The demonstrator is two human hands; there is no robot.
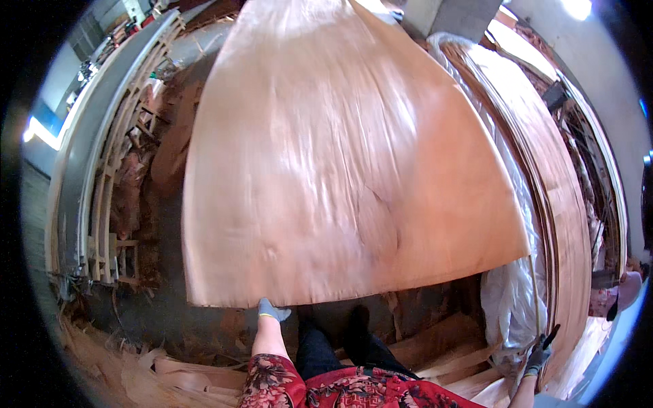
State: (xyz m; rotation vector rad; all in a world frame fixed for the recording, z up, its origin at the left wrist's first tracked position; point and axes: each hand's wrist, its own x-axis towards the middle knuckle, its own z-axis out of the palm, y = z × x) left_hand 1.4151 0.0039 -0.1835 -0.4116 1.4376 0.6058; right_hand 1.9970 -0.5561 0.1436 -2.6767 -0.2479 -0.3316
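Observation:
A large, thin reddish-tan wood veneer sheet (306,170) spreads out in front of me, with ripples and a small split near its middle. My left hand (273,310), in a grey-blue glove, is closed on the near edge of this sheet, left of centre. Low on the right, my right hand (537,359), in a darker grey glove, is closed round a thin, pale stick (535,292). The stick runs up towards the sheet's near right corner. A short dark tip (552,334) shows beside the right hand; I cannot tell what it is.
To the right stands a long stack of veneer sheets (561,204) with clear plastic film (507,306) along its side. On the left lies a grey-topped stack (81,177) beside wooden pallets (102,204). Veneer scraps (183,374) litter the floor. Another person (615,296) is at the far right.

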